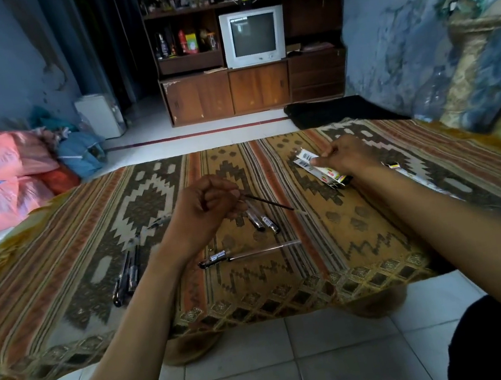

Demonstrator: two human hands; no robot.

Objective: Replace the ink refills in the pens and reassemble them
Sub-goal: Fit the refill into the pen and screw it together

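Refill (267,203), thin and dark, is pinched at one end in the left hand (203,212); its free length slants away from that grip, down toward the worktop (55,253), and ends just above the patterned cloth. It looks light and slender, likely to bend or snap if pressed sideways; I would hold it close to the tip when feeding it in, and push straight along its length. The right hand (347,154) grips a white packet (321,167) with its fingers curled round one end; the packet lies well apart from the refill, beyond the far side of the left grip.

Just under the refill lie two short dark pen parts (262,220); nearer the person than the grip, an open clear pen barrel (249,253) lies across the cloth, probably the one awaiting the refill; a bundle of whole pens (127,271) lies to the outer side of the left wrist. The loose parts beneath the refill could be knocked as it comes down; the cloth is uneven, so small pieces may roll.
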